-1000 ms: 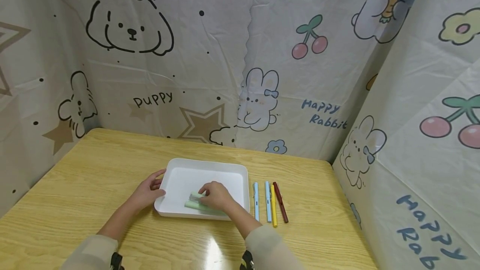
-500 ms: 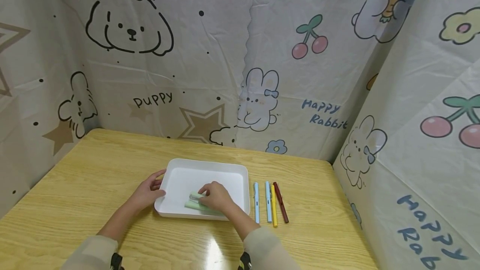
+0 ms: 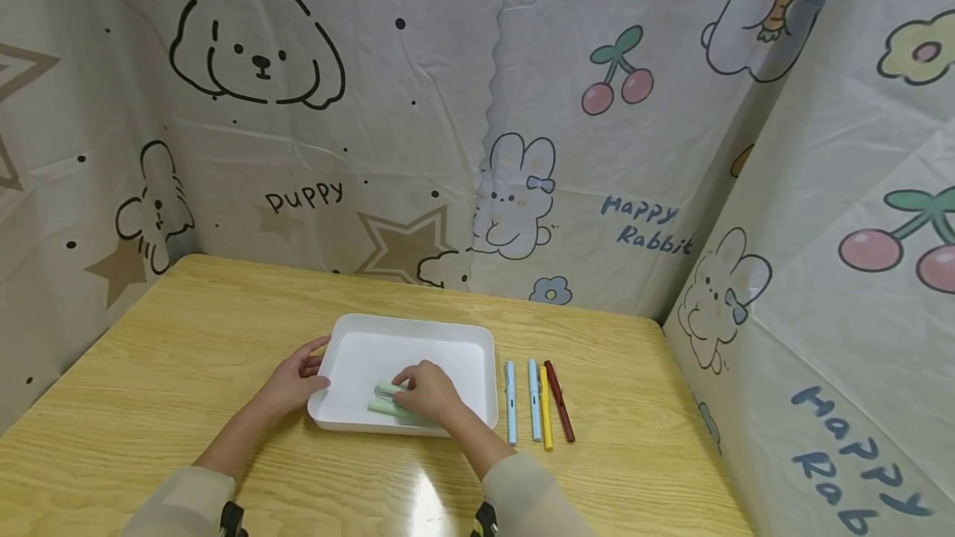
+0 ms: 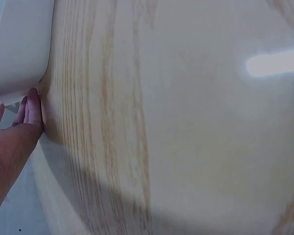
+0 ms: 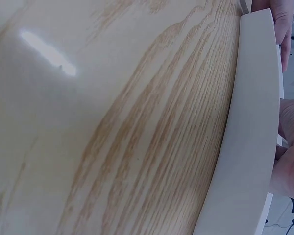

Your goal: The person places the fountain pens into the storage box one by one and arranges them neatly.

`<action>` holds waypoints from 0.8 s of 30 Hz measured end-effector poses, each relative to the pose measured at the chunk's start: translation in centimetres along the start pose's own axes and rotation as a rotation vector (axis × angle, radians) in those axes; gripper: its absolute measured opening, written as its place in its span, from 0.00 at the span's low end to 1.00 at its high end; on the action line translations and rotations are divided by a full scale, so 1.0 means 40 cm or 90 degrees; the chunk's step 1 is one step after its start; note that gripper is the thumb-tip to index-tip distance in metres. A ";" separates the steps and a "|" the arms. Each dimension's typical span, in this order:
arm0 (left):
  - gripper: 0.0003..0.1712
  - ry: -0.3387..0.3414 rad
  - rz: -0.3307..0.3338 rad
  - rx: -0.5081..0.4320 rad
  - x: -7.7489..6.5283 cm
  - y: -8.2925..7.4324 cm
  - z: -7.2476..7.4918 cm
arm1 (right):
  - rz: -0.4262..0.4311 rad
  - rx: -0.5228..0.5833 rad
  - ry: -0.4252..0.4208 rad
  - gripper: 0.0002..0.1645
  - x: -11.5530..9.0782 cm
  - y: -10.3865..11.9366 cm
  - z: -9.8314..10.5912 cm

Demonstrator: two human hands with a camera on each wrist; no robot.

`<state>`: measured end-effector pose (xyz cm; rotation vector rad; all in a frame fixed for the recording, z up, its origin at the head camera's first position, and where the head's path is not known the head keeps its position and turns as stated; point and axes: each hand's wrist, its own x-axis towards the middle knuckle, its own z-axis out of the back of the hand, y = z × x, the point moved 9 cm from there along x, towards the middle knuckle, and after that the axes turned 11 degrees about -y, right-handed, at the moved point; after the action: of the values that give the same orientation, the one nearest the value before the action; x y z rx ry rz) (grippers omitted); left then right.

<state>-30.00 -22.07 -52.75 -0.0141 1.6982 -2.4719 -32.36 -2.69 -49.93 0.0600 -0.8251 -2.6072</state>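
A white tray (image 3: 403, 344) sits on the table, with two light green pens inside near its front wall. My left hand (image 3: 289, 384) holds the tray's left end, thumb at the rim near the front corner; in the left wrist view, the fingers (image 4: 34, 105) touch that corner. Reaching over the front wall, my right hand (image 3: 429, 392) pinches the upper green pen (image 3: 386, 389), which shows a metal clip. Just in front of it lies the lower green pen (image 3: 384, 407). The hand covers the right part of both. In the right wrist view the tray wall hides the fingertips.
Right of the tray lie a light blue pen (image 3: 511, 404), a second light blue pen (image 3: 534, 400), a yellow pen (image 3: 546, 408) and a dark red pen (image 3: 559, 402). Printed cloth (image 3: 418, 106) hangs behind and beside the wooden table (image 3: 246, 305).
Almost nothing differs. The right forearm has shifted very slightly left, and the upper green pen has moved a touch with the hand. The left hand and tray stay in place.
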 end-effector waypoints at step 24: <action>0.42 0.003 0.005 -0.003 -0.004 -0.004 0.000 | -0.003 0.041 0.003 0.13 -0.007 -0.006 0.034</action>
<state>-29.85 -21.98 -52.58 -0.0033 1.7029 -2.4644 -32.41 -1.66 -48.97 0.0865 -0.9079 -2.5839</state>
